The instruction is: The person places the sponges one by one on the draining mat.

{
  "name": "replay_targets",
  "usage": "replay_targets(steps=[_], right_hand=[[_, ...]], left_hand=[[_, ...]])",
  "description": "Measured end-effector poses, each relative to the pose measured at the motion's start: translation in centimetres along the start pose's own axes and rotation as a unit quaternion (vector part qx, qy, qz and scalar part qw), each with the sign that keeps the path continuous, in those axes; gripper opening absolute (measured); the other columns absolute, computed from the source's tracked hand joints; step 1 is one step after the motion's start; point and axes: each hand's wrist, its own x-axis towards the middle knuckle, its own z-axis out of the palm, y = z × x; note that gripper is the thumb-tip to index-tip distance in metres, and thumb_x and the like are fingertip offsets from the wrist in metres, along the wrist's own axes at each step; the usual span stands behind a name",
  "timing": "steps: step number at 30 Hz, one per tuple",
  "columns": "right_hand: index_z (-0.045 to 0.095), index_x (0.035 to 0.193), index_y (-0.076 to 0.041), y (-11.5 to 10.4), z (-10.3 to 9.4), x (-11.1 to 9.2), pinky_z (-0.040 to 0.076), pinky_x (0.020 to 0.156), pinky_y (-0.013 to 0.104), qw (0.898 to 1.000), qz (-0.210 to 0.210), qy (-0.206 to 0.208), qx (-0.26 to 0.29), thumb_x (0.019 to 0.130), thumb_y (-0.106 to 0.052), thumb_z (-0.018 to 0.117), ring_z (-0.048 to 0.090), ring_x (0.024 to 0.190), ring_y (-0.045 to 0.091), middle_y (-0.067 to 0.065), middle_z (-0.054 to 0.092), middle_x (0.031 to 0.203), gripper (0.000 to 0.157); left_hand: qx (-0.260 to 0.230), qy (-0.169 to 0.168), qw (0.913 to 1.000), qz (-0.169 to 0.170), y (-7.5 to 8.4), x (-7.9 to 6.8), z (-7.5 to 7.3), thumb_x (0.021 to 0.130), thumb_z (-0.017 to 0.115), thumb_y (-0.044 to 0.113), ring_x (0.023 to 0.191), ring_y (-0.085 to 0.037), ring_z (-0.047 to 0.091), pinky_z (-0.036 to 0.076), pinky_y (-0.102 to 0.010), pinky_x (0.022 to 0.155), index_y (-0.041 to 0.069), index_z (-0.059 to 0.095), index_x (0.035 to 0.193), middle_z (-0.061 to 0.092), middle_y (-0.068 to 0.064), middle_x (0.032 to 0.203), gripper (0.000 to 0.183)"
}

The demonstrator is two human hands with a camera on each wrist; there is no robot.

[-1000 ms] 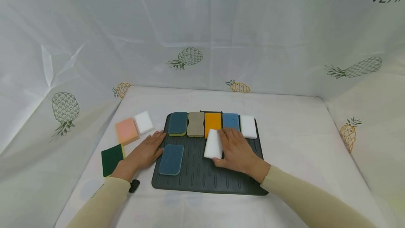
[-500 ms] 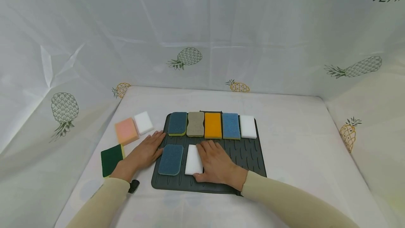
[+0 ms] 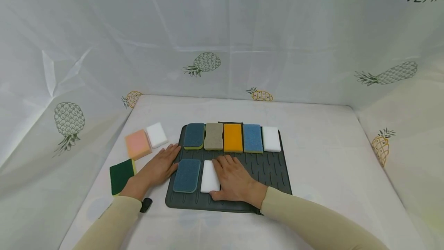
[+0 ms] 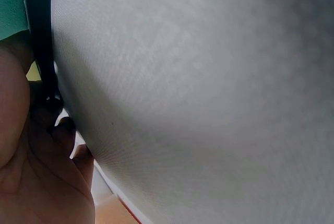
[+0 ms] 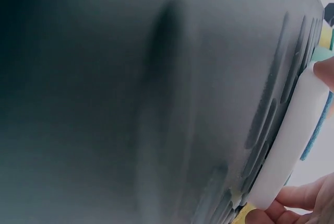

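The right hand (image 3: 234, 178) pinches the white sponge (image 3: 209, 177), which lies along its left side.

White sponge (image 3: 209, 177), flat, on dark mat (image 3: 272, 171)

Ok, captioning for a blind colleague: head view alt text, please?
A right hand holds a white sponge beside a blue sponge on a dark mat; a left hand touches its left edge. Five sponges line the far edge.
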Motion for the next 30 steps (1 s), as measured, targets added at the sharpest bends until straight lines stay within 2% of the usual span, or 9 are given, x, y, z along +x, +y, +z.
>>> replay_targets(steps=[23,30], right_hand=[[0.042,0.146,-0.004,-0.23,-0.03,0.05,0.045,0.097,0.04,1.0,-0.003,-0.009,0.009,0.075,-0.076,0.055,0.047,0.118,0.024,0.011,0.049,0.136,0.102],[0.037,0.149,-0.005,-0.18,-0.25,-0.25,0.044,0.1,0.042,1.0,0.005,-0.013,0.012,0.075,-0.08,0.052,0.046,0.124,0.026,0.012,0.045,0.142,0.107]], left_hand=[[-0.006,0.006,0.9999,0.008,0.12,-0.13,-0.13,0.102,0.05,0.032,0.148,-0.034,0.025,0.024,-0.052,0.12,0.006,0.026,0.155,0.028,-0.013,0.16,0.064],[-0.009,0.007,0.9999,0.007,0.16,-0.25,-0.29,0.102,0.051,0.033,0.148,-0.034,0.025,0.025,-0.053,0.12,0.006,0.027,0.155,0.029,-0.014,0.16,0.064]])
